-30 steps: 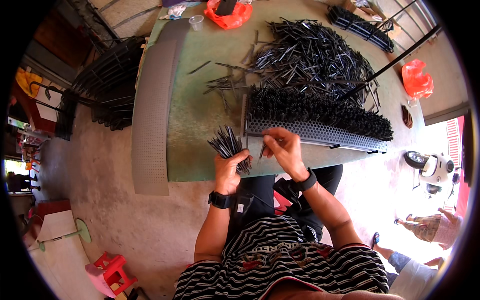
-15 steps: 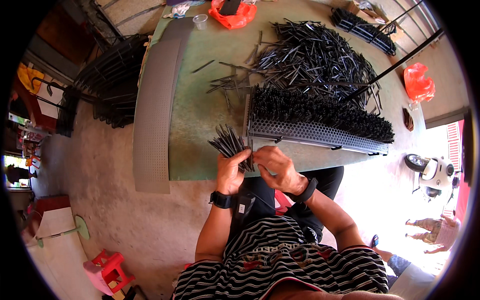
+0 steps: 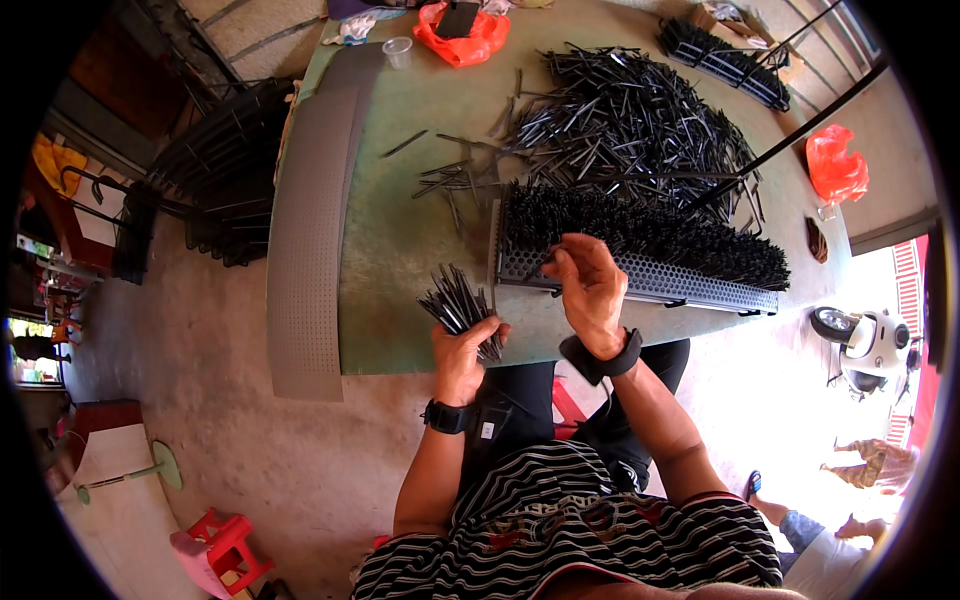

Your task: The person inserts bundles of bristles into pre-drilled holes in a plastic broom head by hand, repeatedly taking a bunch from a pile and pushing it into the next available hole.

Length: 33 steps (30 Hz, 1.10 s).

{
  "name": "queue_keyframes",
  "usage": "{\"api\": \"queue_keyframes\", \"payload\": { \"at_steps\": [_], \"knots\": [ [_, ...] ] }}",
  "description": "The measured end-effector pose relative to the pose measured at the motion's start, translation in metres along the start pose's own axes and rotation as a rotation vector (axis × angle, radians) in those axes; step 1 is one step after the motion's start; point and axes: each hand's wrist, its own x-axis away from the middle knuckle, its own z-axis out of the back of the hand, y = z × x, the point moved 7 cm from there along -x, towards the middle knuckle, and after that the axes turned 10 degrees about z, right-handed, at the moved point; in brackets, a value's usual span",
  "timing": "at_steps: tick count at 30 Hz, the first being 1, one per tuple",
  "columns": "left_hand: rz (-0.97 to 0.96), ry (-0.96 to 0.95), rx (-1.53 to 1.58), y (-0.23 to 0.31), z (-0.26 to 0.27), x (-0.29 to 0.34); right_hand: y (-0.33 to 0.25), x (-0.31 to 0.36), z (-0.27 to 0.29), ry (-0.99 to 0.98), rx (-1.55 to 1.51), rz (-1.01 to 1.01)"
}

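Observation:
A bundle of thin black strips [image 3: 456,300] is gripped in my left hand [image 3: 462,358], just off the table's near edge, with the strips fanned upward. My right hand [image 3: 592,290] is raised at the perforated metal panel [image 3: 660,279], its thumb and forefinger pinched around a dark strip [image 3: 541,268] at the panel's left part. Dense black bristle-like strips [image 3: 640,228] stand packed along the panel's upper side. Beyond it lies a large loose heap of black strips [image 3: 640,125].
A long grey perforated sheet [image 3: 312,230] lies along the left of the green table [image 3: 400,220]. Red plastic bags [image 3: 462,38] and a clear cup [image 3: 398,52] sit at the far edge. A black bar slants across the right. A red stool [image 3: 228,548] stands lower left.
My right hand has moved away from the bundle, up and to the right, to the perforated panel. My left hand still holds the bundle, slightly lower.

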Motion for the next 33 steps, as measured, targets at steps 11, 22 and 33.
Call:
{"api": "queue_keyframes", "payload": {
  "at_steps": [11, 22, 33],
  "knots": [
    [0.030, -0.015, 0.067, 0.008, 0.001, 0.003, -0.004, -0.013, -0.020, -0.101, 0.316, 0.383],
    [0.087, -0.067, 0.170, 0.014, 0.001, 0.004, -0.040, 0.004, -0.048, -0.542, 0.618, 0.745],
    [0.209, -0.061, 0.208, 0.004, -0.008, 0.006, -0.051, 0.054, -0.035, -0.761, 0.379, 0.993]
  ]
}}
